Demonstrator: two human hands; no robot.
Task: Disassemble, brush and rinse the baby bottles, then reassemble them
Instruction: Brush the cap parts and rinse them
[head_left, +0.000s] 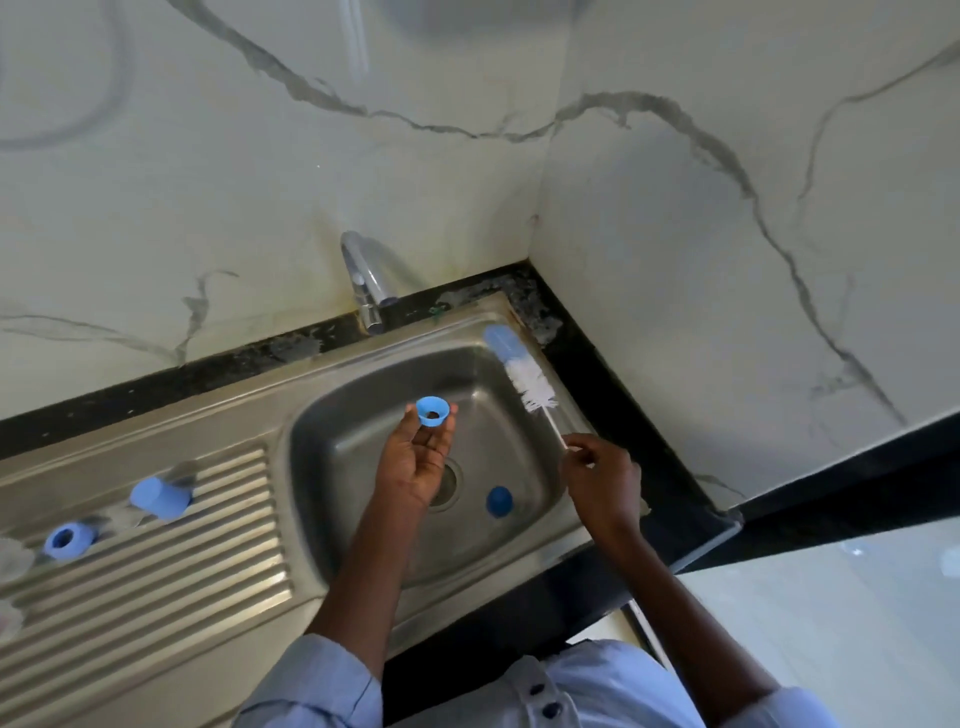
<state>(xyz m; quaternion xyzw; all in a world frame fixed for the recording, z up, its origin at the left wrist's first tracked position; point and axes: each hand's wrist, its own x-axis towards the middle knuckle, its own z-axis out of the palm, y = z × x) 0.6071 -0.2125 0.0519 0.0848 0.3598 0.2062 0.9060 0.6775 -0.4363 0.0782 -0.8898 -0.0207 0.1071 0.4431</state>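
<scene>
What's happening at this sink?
A person is washing baby bottle parts. The left hand holds a blue ring over the sink, and the right hand holds a bottle brush by its handle. A blue cap lies in the basin; more blue parts wait on the drainboard. The tap looks off.

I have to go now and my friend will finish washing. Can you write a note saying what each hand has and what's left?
Left hand pinches a blue collar ring over the sink.
Right hand grips the bottle brush by its handle.
A blue cap lies in the basin; a blue cover and another ring lie on the drainboard.
Done: bottles apart.
Left: brush, rinse, reassemble. Tap shows no water.
</scene>
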